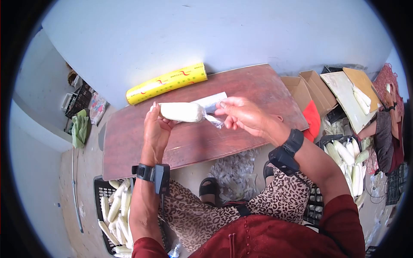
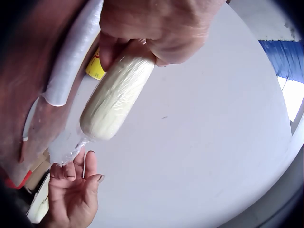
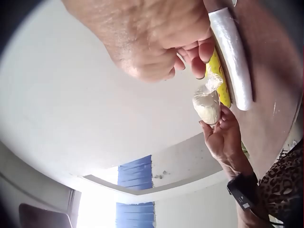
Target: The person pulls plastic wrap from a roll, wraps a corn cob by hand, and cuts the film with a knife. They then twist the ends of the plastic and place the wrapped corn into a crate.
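My left hand (image 1: 157,129) grips one end of a pale ear of corn (image 1: 180,112) above the table. Clear plastic film wraps the ear tightly, as the left wrist view shows on the corn (image 2: 116,97). From its far end sticks out a loose, twisted tail of film (image 1: 214,121). My right hand (image 1: 245,115) is beside that tail, its fingers loosely bent and the fingertips right at the film (image 2: 69,154). In the right wrist view the film tail (image 3: 213,83) lies just below the right fingertips.
On the reddish table (image 1: 193,148) lie a white film roll (image 1: 211,101) and a yellow printed roll (image 1: 167,84) by the wall. Black crates of corn (image 1: 118,210) stand at left and right. Cardboard boxes (image 1: 301,88) and another person (image 1: 389,124) are at the right.
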Action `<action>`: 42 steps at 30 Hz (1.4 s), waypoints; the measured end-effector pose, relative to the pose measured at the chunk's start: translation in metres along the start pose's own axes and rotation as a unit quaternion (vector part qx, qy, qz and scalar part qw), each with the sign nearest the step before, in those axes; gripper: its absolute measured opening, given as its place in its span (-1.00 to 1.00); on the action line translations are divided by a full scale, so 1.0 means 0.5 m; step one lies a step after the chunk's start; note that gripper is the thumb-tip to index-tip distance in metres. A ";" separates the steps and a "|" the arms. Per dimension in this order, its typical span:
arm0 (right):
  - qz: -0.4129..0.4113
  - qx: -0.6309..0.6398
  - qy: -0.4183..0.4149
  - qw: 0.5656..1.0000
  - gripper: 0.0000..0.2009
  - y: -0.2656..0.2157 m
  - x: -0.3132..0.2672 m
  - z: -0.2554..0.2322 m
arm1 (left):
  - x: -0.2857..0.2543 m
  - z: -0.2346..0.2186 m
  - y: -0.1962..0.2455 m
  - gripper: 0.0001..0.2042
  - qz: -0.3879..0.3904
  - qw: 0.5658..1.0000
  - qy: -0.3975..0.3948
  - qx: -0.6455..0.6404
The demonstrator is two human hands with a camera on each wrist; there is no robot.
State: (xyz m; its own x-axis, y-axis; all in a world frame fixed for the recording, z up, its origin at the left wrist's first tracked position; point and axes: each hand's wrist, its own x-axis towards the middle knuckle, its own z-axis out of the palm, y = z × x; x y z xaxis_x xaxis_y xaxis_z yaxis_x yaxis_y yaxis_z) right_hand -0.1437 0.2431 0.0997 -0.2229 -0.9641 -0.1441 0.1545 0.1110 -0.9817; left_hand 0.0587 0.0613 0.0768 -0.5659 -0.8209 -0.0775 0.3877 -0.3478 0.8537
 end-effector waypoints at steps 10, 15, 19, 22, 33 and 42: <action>0.107 0.122 -0.109 0.981 -0.69 0.038 0.021 0.005 | -0.010 0.018 0.004 -0.77 0.021 0.997 -0.062 0.032; 0.018 -0.044 -0.019 0.999 -0.85 0.021 0.023 0.006 | -0.019 0.033 0.003 -0.71 -0.019 0.998 -0.006 0.066; -0.166 -0.291 0.038 0.942 -0.90 0.033 0.028 0.003 | -0.016 0.028 -0.007 -0.65 -0.088 0.990 0.021 0.107; -0.320 -0.445 0.082 0.833 -0.93 0.046 0.022 -0.003 | -0.022 0.022 -0.016 -0.64 -0.149 0.978 0.046 0.142; -0.429 -0.556 0.050 0.710 -0.96 0.053 0.010 0.012 | -0.041 -0.078 -0.047 -0.56 -0.400 0.885 -0.035 0.236; -0.447 -0.362 0.038 0.817 -0.91 0.021 -0.012 0.039 | -0.088 -0.075 -0.080 -0.67 -0.446 0.850 -0.202 0.194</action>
State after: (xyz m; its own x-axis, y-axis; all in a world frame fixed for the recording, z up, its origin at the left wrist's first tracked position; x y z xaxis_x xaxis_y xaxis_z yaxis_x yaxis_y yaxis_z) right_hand -0.1220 0.2455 0.0926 0.0007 -0.7234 0.6904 -0.7072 -0.4885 -0.5111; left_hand 0.0956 0.0943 0.0265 -0.7433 -0.0594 -0.6663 -0.5510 -0.5105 0.6602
